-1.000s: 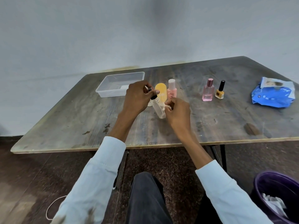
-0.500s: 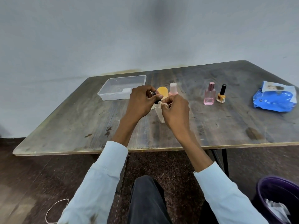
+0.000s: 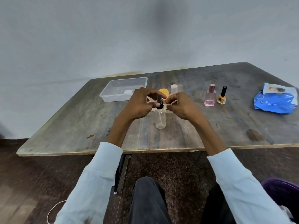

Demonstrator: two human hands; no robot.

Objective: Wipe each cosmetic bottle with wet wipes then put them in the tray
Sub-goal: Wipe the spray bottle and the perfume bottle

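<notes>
Left hand: the left hand (image 3: 140, 103) sits at the centre of the frame, its fingers curled round the black cap and neck of the clear spray bottle (image 3: 160, 118).
Right hand: the right hand (image 3: 180, 105) is just right of the bottle, fingers curled and pinching a small pale wet wipe (image 3: 168, 105) against the bottle's neck.
Clear spray bottle: upright at the centre of the frame, between the two hands; whether its base touches the surface (image 3: 80, 126) cannot be told.
Tray: the clear plastic tray (image 3: 111, 90) lies on the surface, up and left of the hands, with a small white patch inside it.
Behind the hands: a yellow round-topped bottle (image 3: 164, 91) and a pink bottle with a pale cap (image 3: 174, 88), both partly hidden.
Right of centre: a square pink perfume bottle (image 3: 210, 97) stands just beside a yellow nail polish bottle with a black cap (image 3: 222, 98).
Far right: a blue wet wipes pack (image 3: 275, 101) lies on the surface.
Lower right corner: the rim of a purple bin (image 3: 281, 189) on the floor.
</notes>
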